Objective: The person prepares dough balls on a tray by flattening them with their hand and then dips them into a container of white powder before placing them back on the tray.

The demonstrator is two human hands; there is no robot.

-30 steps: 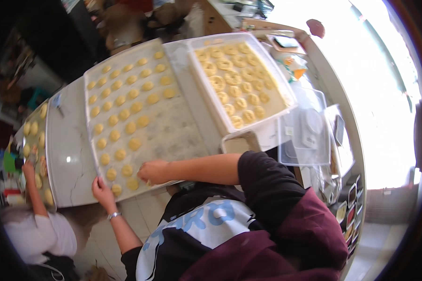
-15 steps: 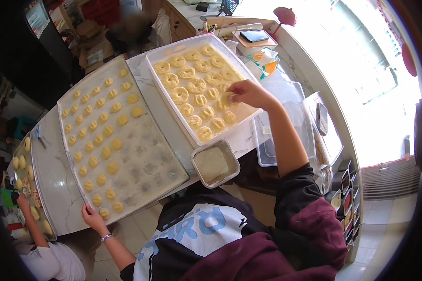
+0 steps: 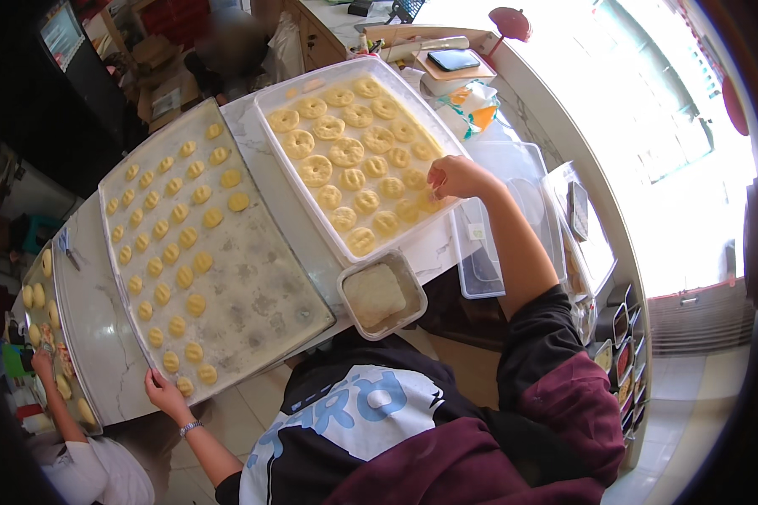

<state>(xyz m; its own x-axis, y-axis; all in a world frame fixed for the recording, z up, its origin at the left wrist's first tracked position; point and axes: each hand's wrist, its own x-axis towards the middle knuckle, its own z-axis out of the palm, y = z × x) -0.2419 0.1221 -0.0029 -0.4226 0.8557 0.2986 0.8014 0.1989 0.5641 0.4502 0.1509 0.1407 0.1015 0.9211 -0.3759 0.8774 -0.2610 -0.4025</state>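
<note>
My left hand [image 3: 167, 396] grips the near left edge of a large metal baking tray [image 3: 265, 328], beside the last small dough pieces [image 3: 184, 385]. Rows of small, grooved or flattened dough rounds cover the left part of that tray. My right hand [image 3: 461, 178] is over the right side of a white plastic tub [image 3: 312, 206]. Its fingers are pinched on a pale yellow dough round [image 3: 430, 199], partly hidden by the fingertips. Inside the tub lie several dough rings [image 3: 346, 151] and smaller pressed rounds [image 3: 361, 241].
A square container of flour [image 3: 377, 295] stands by the tub's near corner. At right lie a clear plastic lid [image 3: 514, 210] and a phone [image 3: 577, 206]; another phone [image 3: 453, 60] rests on a box. Far left, a co-worker's hand [image 3: 44, 364] is over another tray; scissors [image 3: 67, 248] lie nearby.
My right hand has moved right, toward the tub's right edge, with its fingers still pinched. The left hand stays on the baking tray's edge. The view has shifted slightly.
</note>
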